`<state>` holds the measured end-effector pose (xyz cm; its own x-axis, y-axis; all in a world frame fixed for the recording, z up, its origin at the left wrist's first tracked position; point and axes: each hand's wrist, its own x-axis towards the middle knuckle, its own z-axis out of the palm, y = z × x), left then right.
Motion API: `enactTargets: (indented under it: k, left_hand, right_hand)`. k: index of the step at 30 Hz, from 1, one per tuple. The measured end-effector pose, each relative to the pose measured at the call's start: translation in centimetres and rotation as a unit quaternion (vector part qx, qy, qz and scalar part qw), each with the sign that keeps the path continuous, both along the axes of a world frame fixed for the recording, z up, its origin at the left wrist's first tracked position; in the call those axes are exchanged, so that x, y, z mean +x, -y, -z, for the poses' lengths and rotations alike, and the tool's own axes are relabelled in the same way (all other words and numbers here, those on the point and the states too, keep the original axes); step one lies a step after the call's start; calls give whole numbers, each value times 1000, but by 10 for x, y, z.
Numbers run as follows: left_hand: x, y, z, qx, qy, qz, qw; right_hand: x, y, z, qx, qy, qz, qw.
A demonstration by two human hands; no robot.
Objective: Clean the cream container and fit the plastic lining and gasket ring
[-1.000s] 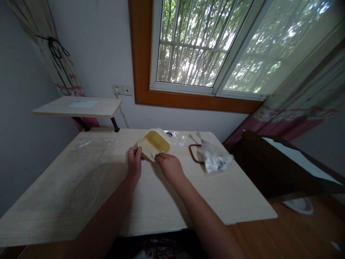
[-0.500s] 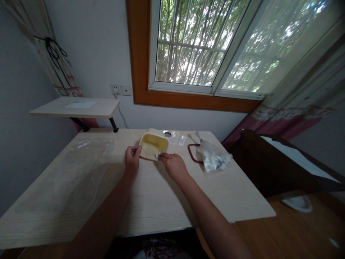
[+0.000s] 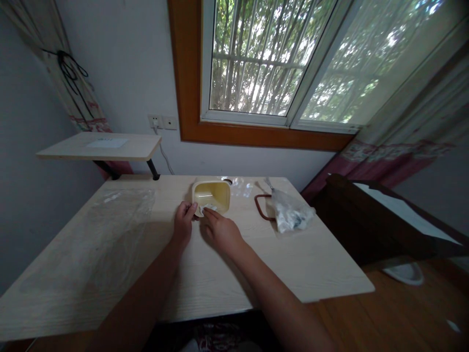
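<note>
Fingers of a right hand (image 3: 222, 231), pressed together and reaching forward, bear on a crumpled white wad (image 3: 210, 209) against the near inner side of a pale yellow container (image 3: 215, 189); the thumb is hidden, so whether it pinches the wad cannot be told. The left hand (image 3: 183, 222) pinches the container's near left corner, thumb at the rim, the other fingers curled and partly out of sight. The container stands toward the back of a pale wooden table (image 3: 293, 269), its open side facing the person. The step in hand looks like wiping the inside; a further stroke would call for a firm hold at that corner and even pressure on the wad.

Counted outward: two hands, one container, one wad. To the right, touching or nearly so, are one reddish-brown loop (image 3: 263, 196) and one clear plastic bag (image 3: 293, 211), its contents too blurred to count. At left lies one clear plastic sheet (image 3: 124, 198). Behind it, one raised shelf (image 3: 141, 148) shows two black legs (image 3: 153, 169) and bears one white paper (image 3: 107, 143). Beyond are two socket plates (image 3: 169, 122) and one window (image 3: 256, 73) between two curtains (image 3: 406, 129).
</note>
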<state>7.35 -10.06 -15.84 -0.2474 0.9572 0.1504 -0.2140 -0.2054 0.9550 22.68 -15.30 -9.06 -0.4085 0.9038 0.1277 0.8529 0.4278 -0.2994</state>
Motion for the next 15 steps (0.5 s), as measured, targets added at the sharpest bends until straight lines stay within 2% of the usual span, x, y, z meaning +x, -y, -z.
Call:
enactTargets:
  k: [5, 15]
  left_hand:
    - [1, 1, 3, 7, -3, 15, 1000]
    - [2, 1, 2, 8, -5, 26, 1000]
  right_hand:
    - [-5, 3, 0, -1, -19, -23, 1000]
    - [11, 1, -2, -9, 61, 52, 997]
